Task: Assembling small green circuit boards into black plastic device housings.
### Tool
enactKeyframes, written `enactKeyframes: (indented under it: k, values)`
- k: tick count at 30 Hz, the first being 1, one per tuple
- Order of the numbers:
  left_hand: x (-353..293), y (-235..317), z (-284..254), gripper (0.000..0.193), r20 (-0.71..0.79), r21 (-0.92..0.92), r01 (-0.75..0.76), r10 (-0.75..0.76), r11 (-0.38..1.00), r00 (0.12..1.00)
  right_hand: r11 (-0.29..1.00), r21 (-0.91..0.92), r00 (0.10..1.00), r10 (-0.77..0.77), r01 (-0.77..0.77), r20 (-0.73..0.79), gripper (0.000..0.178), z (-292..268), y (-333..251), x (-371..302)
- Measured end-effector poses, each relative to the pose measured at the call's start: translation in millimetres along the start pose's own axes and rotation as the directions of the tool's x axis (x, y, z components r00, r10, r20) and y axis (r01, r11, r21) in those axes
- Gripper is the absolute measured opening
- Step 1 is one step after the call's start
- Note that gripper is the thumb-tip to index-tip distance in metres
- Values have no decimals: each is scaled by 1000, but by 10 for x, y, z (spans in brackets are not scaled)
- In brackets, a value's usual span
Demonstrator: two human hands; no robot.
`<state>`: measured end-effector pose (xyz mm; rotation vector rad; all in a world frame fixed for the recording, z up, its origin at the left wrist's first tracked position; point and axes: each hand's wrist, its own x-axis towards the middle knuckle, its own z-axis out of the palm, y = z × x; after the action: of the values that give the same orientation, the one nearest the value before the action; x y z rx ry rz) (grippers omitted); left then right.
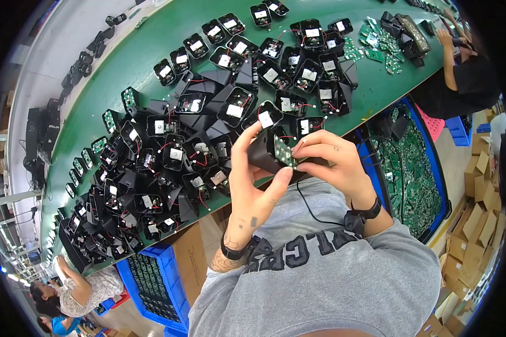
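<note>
In front of my chest, over the near edge of the table, my left hand [252, 185] grips a black plastic housing [261, 153] between fingers and thumb. A green circuit board [284, 151] stands tilted at the housing's open side, and my left thumb reaches its lower edge. From the right, my right hand [334, 160] pinches at the board's right edge with thumb and fingers. Whether a wire or plug is also between those fingertips is too small to tell. Just beyond my left fingertips lies an open housing [266, 119] with a white block inside.
Many similar black housings [199, 149] with red wires crowd the green table [135, 62]. Loose circuit boards [376, 42] lie at its far right. Blue bins of boards [447, 205] stand on both sides below. A dark cable [308, 202] hangs near my right wrist. Co-workers [472, 78] sit at both ends.
</note>
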<state>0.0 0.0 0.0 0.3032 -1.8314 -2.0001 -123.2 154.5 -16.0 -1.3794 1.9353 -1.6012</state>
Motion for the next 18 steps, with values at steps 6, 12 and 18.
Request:
enactKeyframes:
  k: [6,12,18]
  values:
    - [0,-56,40,59,-88,44,-39,43,998,995,909,331,939,315,-255,-141,24,116,-131,44]
    - [-18,-28,89,57,-127,58,-11,18,998,992,901,424,933,223,-86,-283,16,259,16,29]
    - [-17,-43,86,51,-131,129,-10,26,992,991,911,412,927,176,-27,-330,13,303,72,47]
